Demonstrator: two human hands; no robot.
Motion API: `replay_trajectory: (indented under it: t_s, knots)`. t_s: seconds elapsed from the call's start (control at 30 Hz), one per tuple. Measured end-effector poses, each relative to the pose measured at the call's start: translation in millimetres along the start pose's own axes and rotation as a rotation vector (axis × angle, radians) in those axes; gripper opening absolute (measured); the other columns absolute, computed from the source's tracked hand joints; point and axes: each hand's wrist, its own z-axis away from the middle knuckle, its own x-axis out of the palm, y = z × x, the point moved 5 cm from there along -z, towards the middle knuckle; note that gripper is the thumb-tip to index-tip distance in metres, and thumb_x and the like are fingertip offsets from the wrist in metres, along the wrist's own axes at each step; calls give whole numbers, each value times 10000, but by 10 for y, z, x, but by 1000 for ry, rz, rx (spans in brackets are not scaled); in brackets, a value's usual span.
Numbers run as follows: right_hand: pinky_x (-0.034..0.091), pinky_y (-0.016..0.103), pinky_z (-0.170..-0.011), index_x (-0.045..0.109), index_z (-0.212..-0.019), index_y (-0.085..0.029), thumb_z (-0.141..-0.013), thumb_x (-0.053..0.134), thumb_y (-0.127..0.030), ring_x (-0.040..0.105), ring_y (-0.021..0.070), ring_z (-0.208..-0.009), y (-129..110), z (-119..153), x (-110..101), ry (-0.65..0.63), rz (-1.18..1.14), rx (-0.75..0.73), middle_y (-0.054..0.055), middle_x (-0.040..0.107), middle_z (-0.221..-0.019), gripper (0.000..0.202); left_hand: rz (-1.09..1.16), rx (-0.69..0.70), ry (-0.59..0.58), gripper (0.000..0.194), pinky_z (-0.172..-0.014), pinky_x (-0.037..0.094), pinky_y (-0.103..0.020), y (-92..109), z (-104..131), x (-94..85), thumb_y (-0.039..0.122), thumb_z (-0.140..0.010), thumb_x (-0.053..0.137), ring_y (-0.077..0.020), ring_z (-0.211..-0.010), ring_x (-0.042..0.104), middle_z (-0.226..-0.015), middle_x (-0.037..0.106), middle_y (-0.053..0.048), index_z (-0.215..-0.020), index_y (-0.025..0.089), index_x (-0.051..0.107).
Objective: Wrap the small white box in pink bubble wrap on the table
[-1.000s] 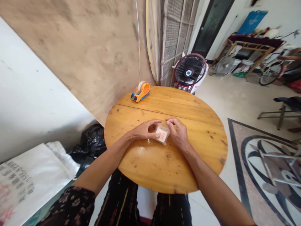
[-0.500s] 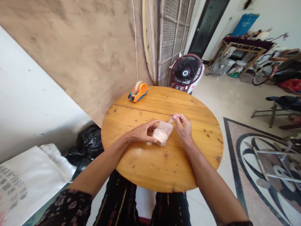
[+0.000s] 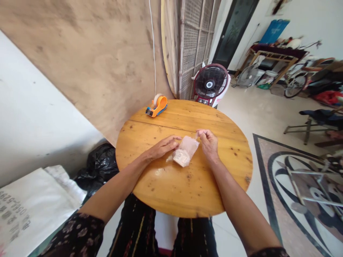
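Note:
A small packet in pinkish, see-through wrapping (image 3: 189, 145) lies on the round wooden table (image 3: 166, 192). Its lower end bulges around a pale, flat item (image 3: 181, 157) whose kind I cannot make out. Along the packet's left side, my left hand (image 3: 164, 147) rests with its fingers stretched out, no longer around it. My right hand (image 3: 208, 142) pinches a thin clear strip (image 3: 197, 135) by the packet's upper right corner. Whether that strip is tape or part of the wrapping is too small to tell.
An orange tape dispenser (image 3: 158, 106) stands at the table's far left edge. Behind the table is a fan (image 3: 210, 84). Black plastic bags (image 3: 98, 162) and a white sack (image 3: 40, 203) are on the left. A folding stool (image 3: 316, 123) stands on the right.
My left hand has let go of the packet's bulging end and its fingers have straightened. My right hand keeps its pinch, nearly in place. The packet looks slightly more stretched out.

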Motion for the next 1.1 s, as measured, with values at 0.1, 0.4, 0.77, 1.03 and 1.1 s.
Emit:
replay_trajectory:
  t_s: [0.1, 0.4, 0.77, 1.03, 1.1]
  knots:
    - [468, 321, -799, 586, -707, -195, -829, 569, -434, 608, 182, -825, -4, -2, -16, 13, -17, -1, 27, 628, -733, 269, 30, 32, 8, 349, -849, 424, -300, 6, -9, 7, 490, -942, 479, -161, -910, 561, -995, 603, -42, -1096, 179, 520]
    - [473, 320, -743, 609, -715, -188, -789, 593, -498, 613, 180, -800, 98, -4, -14, 27, -30, 106, 43, 681, -793, 319, -102, 53, -36, 500, -804, 415, -293, -35, -42, -25, 536, -961, 373, -172, -864, 552, -994, 654, -82, -1048, 138, 663]
    - [439, 288, -671, 651, -654, -204, -671, 688, -458, 575, 155, -689, -100, -510, 107, -155, 61, 124, -3, 668, -685, 257, -145, 97, -5, 570, -773, 404, -294, -53, -52, -67, 587, -934, 382, -165, -795, 544, -974, 671, -75, -1133, 150, 689]
    - [415, 265, -608, 603, -598, -199, -648, 667, -517, 562, 138, -636, 135, -642, 274, -51, 47, 162, -9, 661, -649, 329, -56, 68, 25, 598, -926, 419, -368, -70, -54, -71, 631, -896, 449, -248, -1037, 580, -1149, 662, -126, -1150, 140, 677]
    - [424, 268, -607, 607, -633, -194, -664, 645, -543, 590, 146, -658, 191, -658, 222, 10, 27, 178, 12, 684, -692, 352, -49, 56, 17, 599, -938, 420, -368, -76, -56, -66, 628, -896, 453, -250, -1061, 580, -1193, 651, -131, -1163, 138, 671]
